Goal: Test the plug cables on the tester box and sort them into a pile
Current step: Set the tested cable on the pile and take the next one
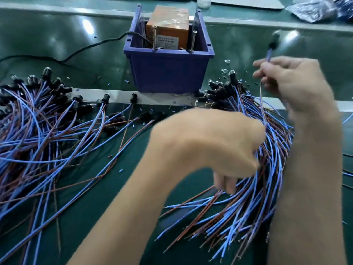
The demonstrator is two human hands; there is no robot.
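Glossy green bench (57,31), metal strip (118,94), blue bin (168,73), cable piles (38,121)

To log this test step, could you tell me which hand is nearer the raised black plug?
Right: the right hand pinches the wire just below the plug; the left hand is lower, at the cable pile.

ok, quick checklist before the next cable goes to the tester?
1. Grip: right hand pinches cable by its blue wire: ok.
2. Clearance: plug is raised above right pile: ok.
3. Tester: tester box sits in blue bin, two screws exposed: ok.
4. Other hand: left hand curled into right pile, grip blurred: cannot tell.
5. Sorting: left pile and right pile lie apart: ok.
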